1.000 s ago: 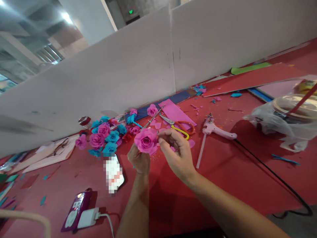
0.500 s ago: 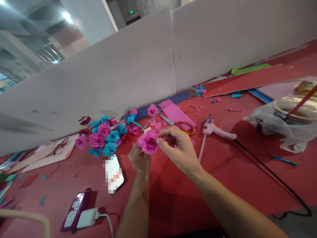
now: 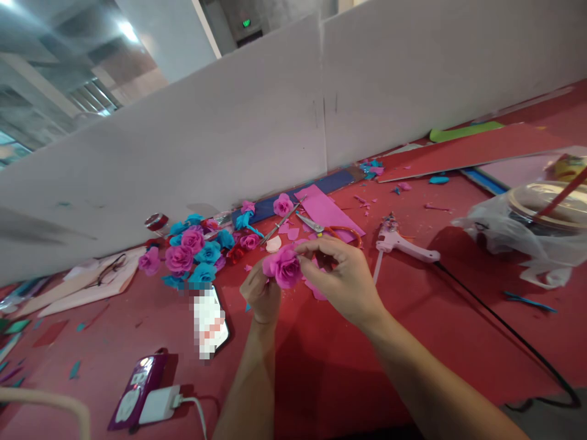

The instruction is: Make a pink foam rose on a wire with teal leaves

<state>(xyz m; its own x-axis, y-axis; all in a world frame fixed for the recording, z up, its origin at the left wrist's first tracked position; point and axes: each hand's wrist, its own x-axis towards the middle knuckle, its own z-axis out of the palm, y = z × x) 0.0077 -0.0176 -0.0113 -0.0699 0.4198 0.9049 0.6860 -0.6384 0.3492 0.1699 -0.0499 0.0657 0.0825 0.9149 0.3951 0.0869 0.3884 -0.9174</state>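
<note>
A pink paper rose (image 3: pixel 287 267) is held up over the red table between my two hands. From below and behind, my left hand (image 3: pixel 262 293) is closed around its base, which the fingers hide. My right hand (image 3: pixel 342 275) pinches a petal at the rose's right edge between thumb and forefinger. Just beyond lie orange-handled scissors (image 3: pixel 345 233), a pink paper sheet (image 3: pixel 325 208) and loose pink petals (image 3: pixel 292 233). Another pink rose (image 3: pixel 283 205) rests farther back.
Pink and blue paper roses (image 3: pixel 192 250) cluster at left, beside a phone (image 3: pixel 211 321). A purple power strip (image 3: pixel 137 391) with a white charger sits front left. A pink glue gun (image 3: pixel 406 244) with a black cord lies right, near a plastic-wrapped tub (image 3: pixel 523 226). A white partition (image 3: pixel 229 134) stands behind.
The rose has shifted slightly right and turned in my hands, with its centre facing more to the right. My right hand has moved a little right, still pinching the petal edge.
</note>
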